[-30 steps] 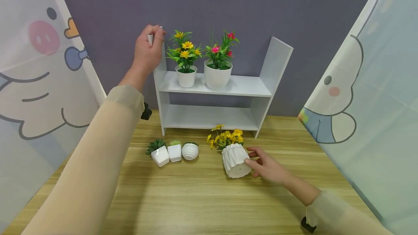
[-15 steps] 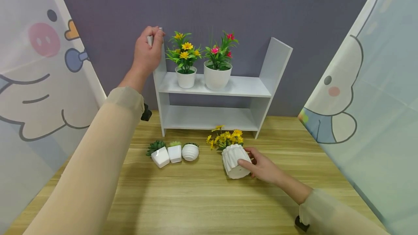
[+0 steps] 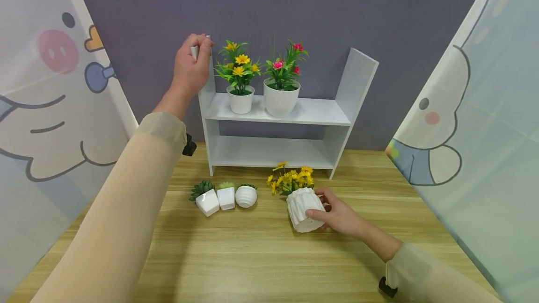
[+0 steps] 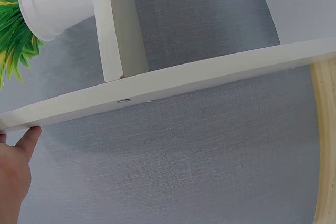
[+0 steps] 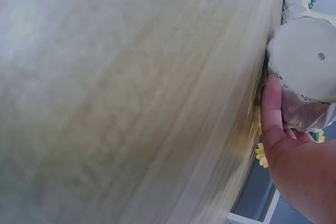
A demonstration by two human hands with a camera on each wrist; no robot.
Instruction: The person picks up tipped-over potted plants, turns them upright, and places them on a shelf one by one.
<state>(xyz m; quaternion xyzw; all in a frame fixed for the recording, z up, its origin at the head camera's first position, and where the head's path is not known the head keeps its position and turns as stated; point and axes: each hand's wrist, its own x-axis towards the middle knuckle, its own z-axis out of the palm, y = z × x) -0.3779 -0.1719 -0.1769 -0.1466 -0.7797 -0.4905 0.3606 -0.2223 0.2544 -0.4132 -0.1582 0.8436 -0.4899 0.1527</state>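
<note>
My left hand (image 3: 189, 67) grips the upper end of the left side panel (image 4: 210, 72) of a white two-tier shelf (image 3: 269, 151). In the left wrist view only part of that hand, with a finger against the panel, shows at the left edge. My right hand (image 3: 343, 216) holds a white fluted flowerpot (image 3: 300, 209) by its right side, thumb near the base and fingers on the far side. The pot lies tilted on the table, its base (image 5: 304, 51) facing me and its yellow flowers (image 3: 294, 179) pointing toward the shelf.
On the upper board stand a pot with yellow flowers (image 3: 241, 102) and a larger pot with pink flowers (image 3: 281, 99). Three small white succulent pots (image 3: 226, 198) lie on the wooden table (image 3: 236, 256), left of the fluted pot. A grey wall (image 3: 294, 3) rises behind the shelf.
My right hand has moved slightly left and closed its thumb and fingers on the fluted pot, which has shifted very slightly. The left hand keeps its place on the shelf.
</note>
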